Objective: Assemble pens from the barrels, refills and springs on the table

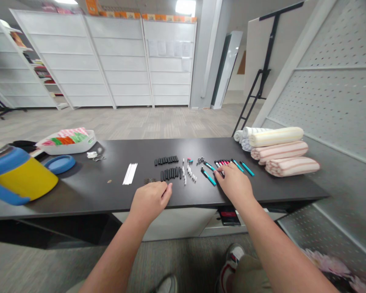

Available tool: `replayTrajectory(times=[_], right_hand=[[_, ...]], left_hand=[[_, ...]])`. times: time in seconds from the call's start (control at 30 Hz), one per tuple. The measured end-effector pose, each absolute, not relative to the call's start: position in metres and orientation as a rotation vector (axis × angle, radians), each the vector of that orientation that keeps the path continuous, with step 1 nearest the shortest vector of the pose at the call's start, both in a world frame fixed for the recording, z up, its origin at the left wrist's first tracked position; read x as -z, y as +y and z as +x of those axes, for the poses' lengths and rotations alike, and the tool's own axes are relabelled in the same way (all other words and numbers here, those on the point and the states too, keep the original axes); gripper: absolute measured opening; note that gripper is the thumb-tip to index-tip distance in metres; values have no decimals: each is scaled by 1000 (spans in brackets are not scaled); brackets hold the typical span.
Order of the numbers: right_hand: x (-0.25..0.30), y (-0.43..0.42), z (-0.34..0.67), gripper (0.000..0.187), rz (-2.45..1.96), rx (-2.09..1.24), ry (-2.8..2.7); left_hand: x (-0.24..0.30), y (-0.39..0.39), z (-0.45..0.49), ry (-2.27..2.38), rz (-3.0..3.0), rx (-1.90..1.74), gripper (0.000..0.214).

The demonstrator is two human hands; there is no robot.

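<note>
Near the front edge of the bench (88,189), toward its right corner, the right hand (234,181) reaches over a row of slim pieces (222,162), fingers bent down; cannot tell whether they pinch one. Teal pens (208,177) lie just left of it, with more beyond. At the front edge, the left hand (149,199) curls, grip hidden, beside small dark parts (150,180). Farther back: black tubes (171,173). Step, judged: arranging pen parts. Next move likely calls for light fingertip contact, neighbours undisturbed.
</note>
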State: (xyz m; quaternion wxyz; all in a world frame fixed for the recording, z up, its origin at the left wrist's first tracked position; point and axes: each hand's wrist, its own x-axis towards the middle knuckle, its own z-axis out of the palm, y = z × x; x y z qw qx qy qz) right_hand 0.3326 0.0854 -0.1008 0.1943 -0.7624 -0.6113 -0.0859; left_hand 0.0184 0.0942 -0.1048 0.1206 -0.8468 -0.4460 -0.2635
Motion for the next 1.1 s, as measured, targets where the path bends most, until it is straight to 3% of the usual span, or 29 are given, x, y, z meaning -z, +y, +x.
replayTrajectory(times=[0.17, 0.37, 0.5, 0.83, 1.1], right_hand=[[101, 83, 337, 22, -2034, 211, -1627], [107, 93, 345, 42, -1527, -250, -1129], [112, 98, 346, 47, -1387, -343, -1060], [92, 76, 332, 15, -2057, 79, -1581], [88, 71, 325, 22, -2223, 137, -1686]], left_hand=[[104, 95, 19, -1287, -2482, 784, 42], [104, 94, 18, -1284, -2492, 777, 42], [104, 94, 18, -1292, -2503, 785, 42], [104, 94, 18, -1297, -2511, 779, 41], [102, 91, 18, -1314, -2516, 778, 41]])
